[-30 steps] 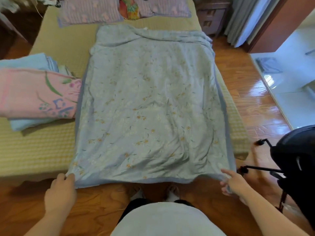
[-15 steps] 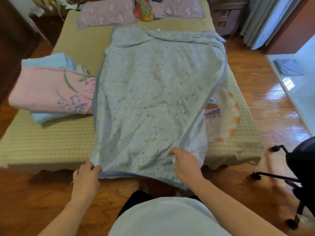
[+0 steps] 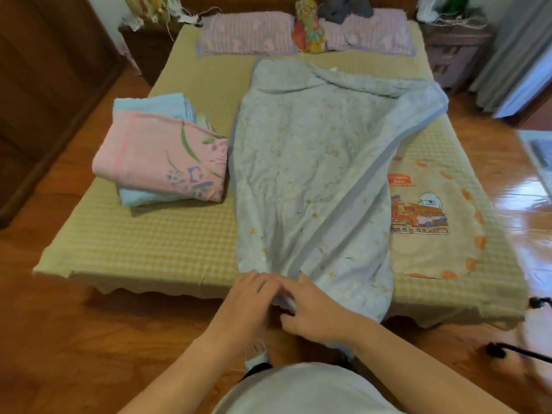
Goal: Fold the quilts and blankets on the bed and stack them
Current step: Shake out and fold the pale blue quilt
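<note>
Only one view here, the head cam, so this goes quick. Both hands sat together at the near edge of the bed. The left hand rested on the near corner of the light blue quilt, fingers mostly straight and pressing down, so I'd call it open. The right hand, touching it on the right, had its fingers curled around the quilt's other near corner, pinching the fabric.

The quilt ran straight away from the hands toward the pillows, with its right side folded over into a diagonal band.

What I'd have worried about: that fold only looked lined up at the hands. The far end up by the pillows was still bunched and spread wide, so the halves probably didn't match, and pressing on would lock in a crooked, lumpy fold. Cause would be only the near corners getting carried across.

Second, the right hand's corner hung off the bed edge with a lump of quilt drooping below it. If that pinch slipped, I'd guess the weight drags the end to the floor.

Third, the folded stack, pink blanket on top, sat just beside the quilt, left of and beyond the left hand. Any yank on the quilt could nudge it apart.
</note>
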The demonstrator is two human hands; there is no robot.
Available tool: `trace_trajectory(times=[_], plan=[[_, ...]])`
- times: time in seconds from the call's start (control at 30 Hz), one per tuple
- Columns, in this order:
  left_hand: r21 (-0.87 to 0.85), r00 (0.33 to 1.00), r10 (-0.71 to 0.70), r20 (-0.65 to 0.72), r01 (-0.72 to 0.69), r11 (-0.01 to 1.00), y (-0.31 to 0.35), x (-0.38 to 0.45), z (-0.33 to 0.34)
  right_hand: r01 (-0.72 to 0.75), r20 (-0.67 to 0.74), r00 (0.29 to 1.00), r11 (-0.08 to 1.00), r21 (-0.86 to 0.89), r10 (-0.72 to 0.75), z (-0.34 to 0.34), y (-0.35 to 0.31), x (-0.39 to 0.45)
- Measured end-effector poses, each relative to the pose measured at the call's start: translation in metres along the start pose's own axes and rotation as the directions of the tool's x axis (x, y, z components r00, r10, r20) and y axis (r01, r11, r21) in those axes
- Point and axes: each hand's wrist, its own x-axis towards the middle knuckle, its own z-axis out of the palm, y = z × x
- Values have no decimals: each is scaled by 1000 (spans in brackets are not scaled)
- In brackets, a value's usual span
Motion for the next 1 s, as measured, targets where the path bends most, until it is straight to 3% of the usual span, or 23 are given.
trace_trajectory(times=[0.03, 0.13, 0.23, 0.3, 0.4, 0.43, 0.47, 0.5, 0.53, 0.57, 0.6, 0.63, 0.67, 0.87, 0.93, 1.0], plan=[[-77, 1000, 5, -18, -7, 997, 3, 6, -3, -19, -27, 999, 998, -59, 17, 8, -4, 7], [-222, 997, -74, 1, 73, 972, -1, 9, -8, -206, -345, 930, 955, -214, 123, 22, -13, 18], [32, 999, -41, 4, 41, 999, -28, -1, -12, -257, -480, 863, 954, -157, 153, 33, -20, 11], [72, 978, -204, -51, 207, 976, -60, -16, -13, -309, -525, 823, 947, -90, 219, 34, -20, 3], [-182, 886, -446, -126, 421, 889, -97, -32, -25, -355, -522, 800, 935, -12, 297, 32, -18, -6], [-339, 839, -534, -104, 475, 812, -101, -34, -31, -348, -511, 806, 937, -1, 299, 32, -18, -8], [-547, 760, -649, -18, 536, 643, -102, -34, -37, -347, -496, 814, 938, 2, 302, 33, -19, -9], [-737, 647, -742, 175, 586, 337, -101, -31, -42, -351, -483, 821, 936, -5, 305, 34, -20, -9], [-819, 542, -725, 424, 571, -53, -101, -29, -46, -358, -470, 827, 934, -14, 310, 37, -20, -8], [-766, 483, -609, 629, 520, -378, -100, -29, -48, -359, -460, 831, 933, -16, 312, 41, -19, -7], [-661, 462, -475, 749, 480, -577, -98, -31, -50, -356, -453, 835, 934, -11, 313, 45, -19, -5], [-568, 451, -372, 812, 461, -682, -98, -33, -48, -351, -448, 838, 936, -4, 312, 49, -19, -3], [-510, 436, -317, 842, 453, -731, -96, -35, -43, -351, -440, 842, 936, -8, 312, 54, -18, -1], [-438, 286, -338, 897, 453, -777, -97, -39, -3, -337, -315, 907, 930, -146, 279, 65, -14, -2], [-402, 293, -293, 910, 447, -799, -98, -36, 0, -336, -289, 915, 927, -164, 281, 62, -13, -5], [-421, 313, -293, 904, 523, -741, -94, -31, -1, -337, -284, 916, 927, -164, 282, 60, -12, -6]])
